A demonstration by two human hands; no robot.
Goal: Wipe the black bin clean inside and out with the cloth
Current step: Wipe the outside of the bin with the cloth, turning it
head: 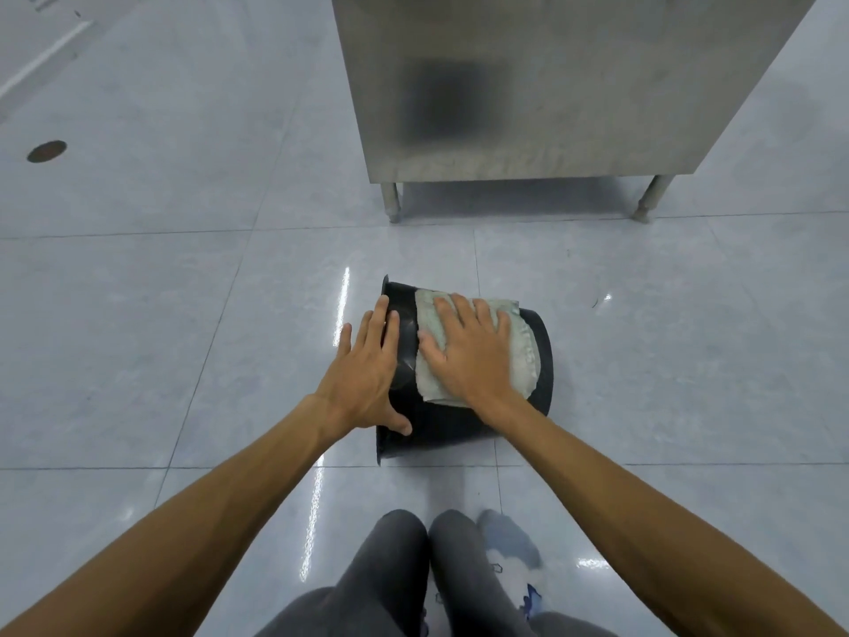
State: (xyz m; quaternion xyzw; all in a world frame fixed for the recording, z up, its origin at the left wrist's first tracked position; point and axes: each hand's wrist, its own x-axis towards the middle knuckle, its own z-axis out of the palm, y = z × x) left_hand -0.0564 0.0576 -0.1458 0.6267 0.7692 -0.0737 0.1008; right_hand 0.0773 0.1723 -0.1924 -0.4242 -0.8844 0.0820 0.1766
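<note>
Black bin (441, 425) lies on its side on the tiled floor (138, 337), rim and mouth facing left, closed base to the right, just in front of my knees (404, 567) and well short of the steel cabinet (528, 108).

My right hand (473, 356) is flat, fingers spread wide, pressing the pale cloth (523, 356) onto the upper outer wall; nothing is gripped, only pinned under the palm. My left hand (367, 374) is also open and splayed, resting on the bin at the rim end, thumb low on the near side, steadying it so it won't roll.

Progress, as I judge it: mid outside wipe, top face only. The underside touching the floor and the base end look still to do (I'd need to roll it). The inside I can't see from here, so I can't tell if it's wiped. I'd call it under half done.
</note>
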